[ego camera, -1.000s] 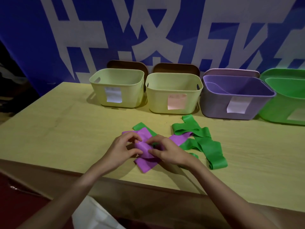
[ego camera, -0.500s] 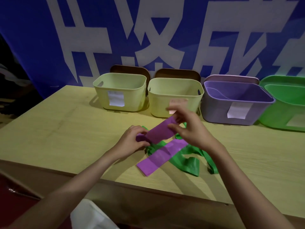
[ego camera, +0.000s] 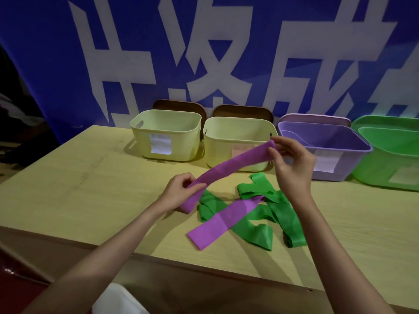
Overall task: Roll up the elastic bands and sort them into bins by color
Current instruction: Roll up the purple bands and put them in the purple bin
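A purple elastic band (ego camera: 233,165) stretches in the air between my hands. My left hand (ego camera: 179,192) pinches its near end just above the table. My right hand (ego camera: 292,164) pinches its far end, raised in front of the bins. A second purple band (ego camera: 223,220) lies flat on the table, across a tangle of green bands (ego camera: 263,211). Behind stand two yellow bins (ego camera: 166,134) (ego camera: 235,141), a purple bin (ego camera: 326,146) and a green bin (ego camera: 390,152), each with a paper label.
The wooden table (ego camera: 79,189) has its front edge close to me. Lids lean behind the bins against a blue banner with white characters (ego camera: 204,53). A white object (ego camera: 115,300) sits below the table edge.
My right hand has lifted the purple band's far end higher and to the right, drawing it out longer. My left hand keeps hold of the near end low over the table.
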